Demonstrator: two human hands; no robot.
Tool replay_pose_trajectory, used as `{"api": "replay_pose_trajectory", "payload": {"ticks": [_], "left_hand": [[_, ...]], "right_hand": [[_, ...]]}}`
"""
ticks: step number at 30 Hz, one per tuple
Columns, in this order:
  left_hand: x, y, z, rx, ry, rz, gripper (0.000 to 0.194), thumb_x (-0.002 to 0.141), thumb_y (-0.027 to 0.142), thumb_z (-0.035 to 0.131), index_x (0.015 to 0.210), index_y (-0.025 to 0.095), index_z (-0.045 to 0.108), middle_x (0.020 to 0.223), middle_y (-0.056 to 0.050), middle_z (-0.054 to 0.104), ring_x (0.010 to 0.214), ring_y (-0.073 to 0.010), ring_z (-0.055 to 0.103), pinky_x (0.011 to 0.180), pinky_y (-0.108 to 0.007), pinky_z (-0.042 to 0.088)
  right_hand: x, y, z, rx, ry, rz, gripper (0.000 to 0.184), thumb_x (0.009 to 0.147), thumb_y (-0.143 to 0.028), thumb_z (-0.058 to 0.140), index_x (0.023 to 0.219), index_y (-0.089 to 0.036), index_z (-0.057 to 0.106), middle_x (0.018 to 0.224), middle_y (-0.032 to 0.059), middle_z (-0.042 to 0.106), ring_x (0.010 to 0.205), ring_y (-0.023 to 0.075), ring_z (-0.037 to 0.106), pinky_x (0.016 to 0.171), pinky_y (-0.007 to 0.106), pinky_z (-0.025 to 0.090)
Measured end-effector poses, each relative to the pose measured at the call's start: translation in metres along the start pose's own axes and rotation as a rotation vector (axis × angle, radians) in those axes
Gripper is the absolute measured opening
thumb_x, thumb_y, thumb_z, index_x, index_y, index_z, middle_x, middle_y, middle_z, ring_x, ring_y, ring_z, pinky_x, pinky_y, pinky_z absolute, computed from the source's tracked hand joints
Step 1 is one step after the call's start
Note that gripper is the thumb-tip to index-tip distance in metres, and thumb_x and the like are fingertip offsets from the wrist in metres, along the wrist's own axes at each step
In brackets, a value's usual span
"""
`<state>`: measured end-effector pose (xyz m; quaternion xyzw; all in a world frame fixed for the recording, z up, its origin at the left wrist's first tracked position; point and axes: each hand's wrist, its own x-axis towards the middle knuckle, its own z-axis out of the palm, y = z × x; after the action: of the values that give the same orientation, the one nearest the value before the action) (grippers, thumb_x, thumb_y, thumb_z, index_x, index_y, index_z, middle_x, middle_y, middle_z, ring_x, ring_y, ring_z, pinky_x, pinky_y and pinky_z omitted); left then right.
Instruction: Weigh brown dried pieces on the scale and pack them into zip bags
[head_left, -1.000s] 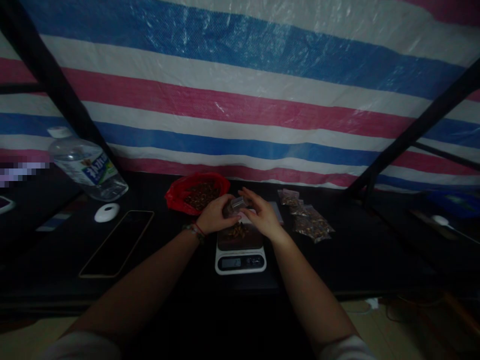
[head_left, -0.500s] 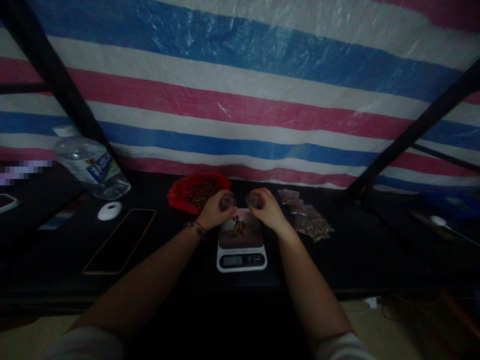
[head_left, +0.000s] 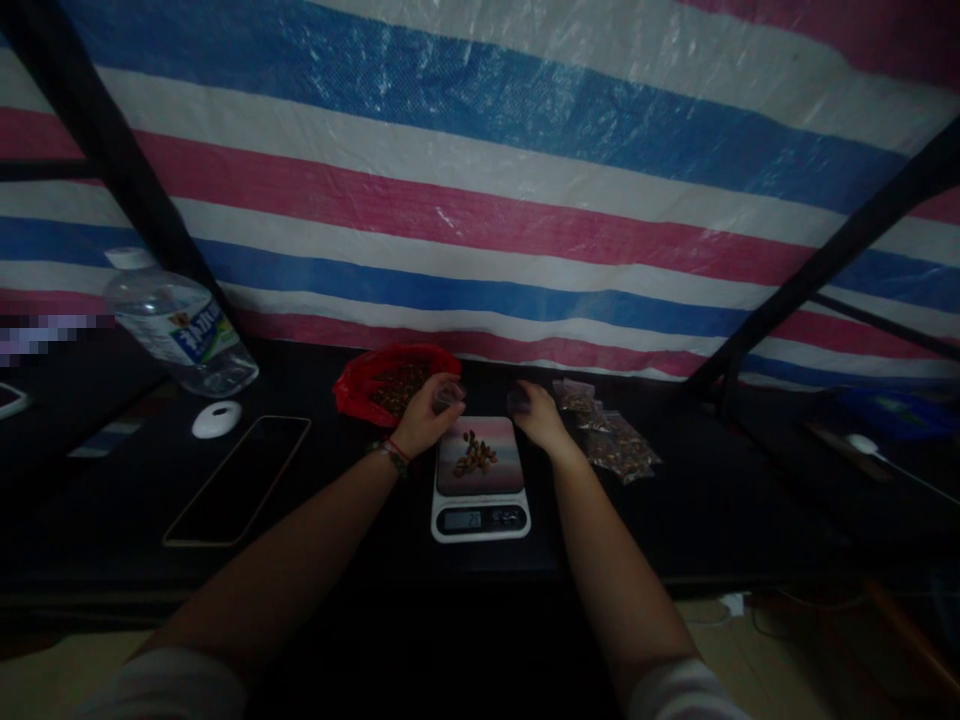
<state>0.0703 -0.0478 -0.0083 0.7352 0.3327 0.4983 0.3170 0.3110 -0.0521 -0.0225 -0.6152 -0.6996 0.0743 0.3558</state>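
I see the loose brown pieces [head_left: 474,456] heaped on the plate of the kitchen scale [head_left: 480,502], which sits on the dark surface [head_left: 675,520] with its long axis seeming to run straight away from me. The heap lies between my two hands and a little nearer to me than they are. My left hand [head_left: 425,420] is at the scale's far left corner, slightly the closer to the heap; my right hand [head_left: 541,422] is just off the far right corner. The left curls round a small clear cup [head_left: 448,397]. The right has thumb and fingers bent round a see-through piece [head_left: 517,402], too dim for me to tell its shape. Neither hand touches the heap. Behind the scale, to its left, sits a red bag [head_left: 351,392] of similar pieces.
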Motion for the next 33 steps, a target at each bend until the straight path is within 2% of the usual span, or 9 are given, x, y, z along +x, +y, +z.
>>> {"api": "replay_pose_trajectory", "payload": {"ticks": [3, 5, 7, 10, 13, 19, 25, 28, 33], "left_hand": [[0.001, -0.002, -0.001, -0.015, 0.049, -0.006, 0.04, 0.079, 0.033, 0.057, 0.113, 0.016, 0.048, 0.097, -0.007, 0.062, 0.089, -0.0171, 0.061, 0.085, -0.034, 0.047], [0.002, -0.004, -0.002, -0.02, 0.078, -0.021, 0.039, 0.079, 0.033, 0.056, 0.113, 0.016, 0.047, 0.095, -0.007, 0.062, 0.088, -0.017, 0.061, 0.084, -0.034, 0.048], [0.002, -0.006, -0.003, -0.02, 0.101, -0.028, 0.039, 0.079, 0.034, 0.056, 0.113, 0.016, 0.047, 0.093, -0.006, 0.062, 0.086, -0.0168, 0.061, 0.083, -0.034, 0.048], [0.003, -0.009, -0.005, -0.022, 0.117, -0.011, 0.039, 0.08, 0.034, 0.056, 0.113, 0.015, 0.047, 0.092, -0.006, 0.063, 0.085, -0.0164, 0.061, 0.083, -0.033, 0.048], [0.003, -0.012, -0.005, -0.003, 0.098, -0.005, 0.04, 0.08, 0.033, 0.057, 0.115, 0.016, 0.048, 0.095, -0.006, 0.063, 0.088, -0.0166, 0.061, 0.083, -0.033, 0.047], [0.001, -0.015, -0.003, 0.008, 0.042, -0.01, 0.038, 0.079, 0.032, 0.059, 0.113, 0.017, 0.052, 0.096, -0.006, 0.064, 0.088, -0.0177, 0.061, 0.084, -0.033, 0.047], [0.002, -0.016, -0.004, 0.026, 0.027, -0.009, 0.037, 0.079, 0.03, 0.059, 0.113, 0.017, 0.053, 0.098, -0.007, 0.064, 0.091, -0.0181, 0.061, 0.085, -0.033, 0.047], [0.002, -0.016, -0.004, 0.036, 0.022, -0.006, 0.036, 0.079, 0.03, 0.059, 0.112, 0.017, 0.054, 0.099, -0.007, 0.064, 0.091, -0.018, 0.061, 0.085, -0.032, 0.047], [0.001, -0.013, -0.005, 0.057, -0.007, -0.027, 0.037, 0.08, 0.032, 0.058, 0.113, 0.017, 0.053, 0.095, -0.005, 0.064, 0.085, -0.0163, 0.062, 0.081, -0.03, 0.048]], "right_hand": [[-0.006, -0.026, -0.017, 0.045, -0.03, -0.15, 0.046, 0.068, -0.005, 0.053, 0.112, -0.017, 0.06, 0.117, 0.0107, 0.057, 0.114, 0.0219, 0.051, 0.1, 0.042, 0.038], [-0.013, -0.048, -0.024, 0.102, -0.17, -0.276, 0.038, 0.075, -0.009, 0.053, 0.111, -0.019, 0.062, 0.113, 0.0082, 0.059, 0.11, 0.0195, 0.053, 0.097, 0.038, 0.04], [-0.021, -0.068, -0.027, 0.105, -0.322, -0.359, 0.032, 0.079, -0.023, 0.06, 0.111, -0.02, 0.062, 0.109, 0.008, 0.061, 0.107, 0.0209, 0.054, 0.094, 0.039, 0.042], [-0.033, -0.09, -0.023, 0.07, -0.474, -0.436, 0.046, 0.072, -0.041, 0.07, 0.112, -0.022, 0.061, 0.108, 0.0081, 0.061, 0.106, 0.0239, 0.053, 0.091, 0.04, 0.041], [-0.04, -0.101, -0.014, 0.02, -0.512, -0.488, 0.051, 0.065, -0.049, 0.074, 0.107, -0.023, 0.062, 0.108, 0.007, 0.06, 0.105, 0.0241, 0.052, 0.091, 0.041, 0.039], [-0.04, -0.102, -0.003, -0.133, -0.499, -0.475, 0.023, 0.081, -0.037, 0.063, 0.096, -0.019, 0.063, 0.101, 0.0066, 0.056, 0.101, 0.02, 0.049, 0.089, 0.035, 0.038], [-0.033, -0.092, 0.0, -0.179, -0.478, -0.381, 0.017, 0.086, -0.032, 0.057, 0.096, -0.02, 0.063, 0.098, 0.0057, 0.055, 0.101, 0.0194, 0.048, 0.088, 0.035, 0.038], [-0.031, -0.087, -0.007, -0.115, -0.471, -0.385, 0.022, 0.085, -0.034, 0.058, 0.1, -0.02, 0.064, 0.101, 0.0067, 0.055, 0.102, 0.0199, 0.049, 0.09, 0.035, 0.038], [-0.027, -0.075, -0.026, -0.016, -0.557, -0.409, 0.058, 0.071, -0.043, 0.072, 0.121, -0.018, 0.057, 0.116, 0.0104, 0.054, 0.11, 0.0241, 0.048, 0.095, 0.038, 0.037]]}}
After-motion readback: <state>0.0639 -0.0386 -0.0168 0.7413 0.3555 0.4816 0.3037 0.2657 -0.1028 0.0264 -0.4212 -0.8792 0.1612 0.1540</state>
